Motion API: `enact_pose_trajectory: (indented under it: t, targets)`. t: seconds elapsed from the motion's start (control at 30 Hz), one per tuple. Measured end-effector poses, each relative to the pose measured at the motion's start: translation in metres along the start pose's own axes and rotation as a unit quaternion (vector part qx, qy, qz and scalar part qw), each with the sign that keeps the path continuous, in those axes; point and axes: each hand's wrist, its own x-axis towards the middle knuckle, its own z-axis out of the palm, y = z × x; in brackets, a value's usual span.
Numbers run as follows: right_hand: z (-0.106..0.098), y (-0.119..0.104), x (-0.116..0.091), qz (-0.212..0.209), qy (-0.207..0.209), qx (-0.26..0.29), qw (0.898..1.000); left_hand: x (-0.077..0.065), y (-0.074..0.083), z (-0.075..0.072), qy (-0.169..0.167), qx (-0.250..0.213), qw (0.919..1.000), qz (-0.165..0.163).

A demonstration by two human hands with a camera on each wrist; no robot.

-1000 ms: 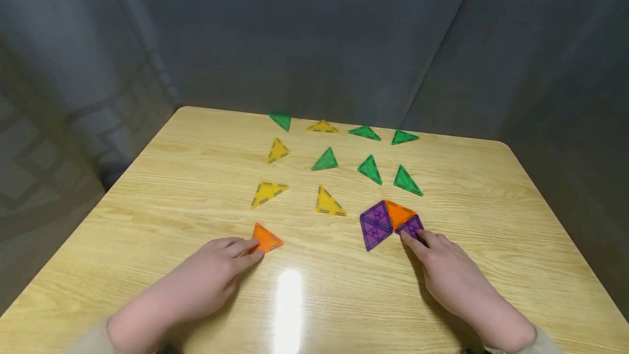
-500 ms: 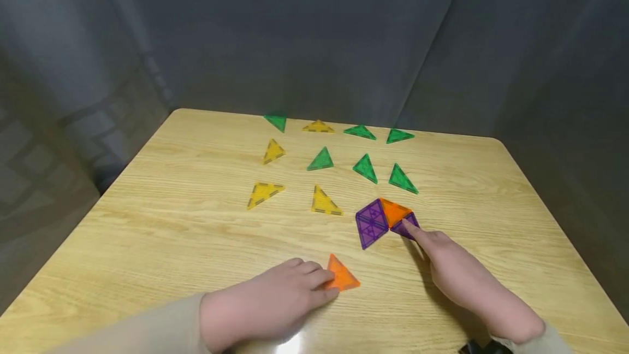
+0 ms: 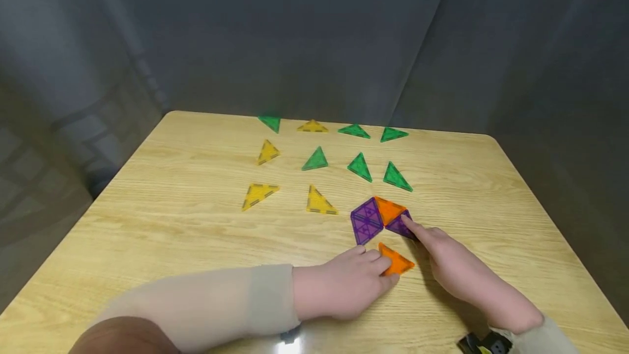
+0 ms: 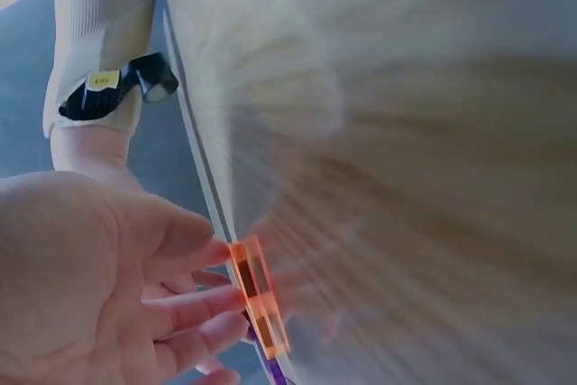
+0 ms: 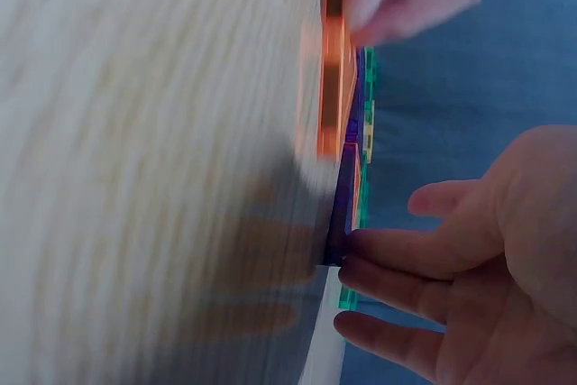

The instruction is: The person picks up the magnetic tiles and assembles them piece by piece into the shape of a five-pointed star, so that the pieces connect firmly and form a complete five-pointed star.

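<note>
In the head view my left hand (image 3: 351,283) pinches an orange triangular magnetic tile (image 3: 397,261) between thumb and fingers, low over the table just in front of a joined group. The left wrist view shows the tile's edge (image 4: 255,295) at those fingertips. My right hand (image 3: 457,261) has its index finger extended onto a purple triangular tile (image 3: 399,227) at the group's right end. Another orange tile (image 3: 389,210) joins that one to a pair of purple tiles (image 3: 366,222) on the left. The right wrist view shows my right fingers (image 5: 388,254) against the purple tile's edge.
Behind the group lie several loose green triangles, one being a green tile (image 3: 397,177). Several yellow triangles, such as a yellow tile (image 3: 320,201), lie further left. The wooden table (image 3: 196,223) ends at a dark curtain (image 3: 295,37).
My left hand has carried the orange tile rightward across the table, from the left side to just in front of the group. My right index finger stays on the purple tile.
</note>
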Motion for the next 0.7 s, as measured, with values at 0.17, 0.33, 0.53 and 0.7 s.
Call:
enact_pose_trajectory:
  t: [0.17,0.33,0.53,0.7]
  targets:
    - [0.000,0.001,0.000,-0.010,0.007,0.009,1.000,0.019,0.000,-0.002,-0.014,-0.005,0.9993,-0.034]
    - [0.000,0.002,-0.001,-0.018,0.014,0.013,1.000,0.031,0.001,-0.006,-0.030,-0.005,0.9981,-0.054]
    - [0.001,0.002,0.000,-0.015,0.010,0.013,1.000,0.040,-0.001,-0.007,-0.049,-0.006,0.9959,-0.076]
    - [0.000,0.001,0.000,-0.016,0.012,0.013,1.000,0.044,-0.002,-0.007,-0.054,-0.004,0.9943,-0.091]
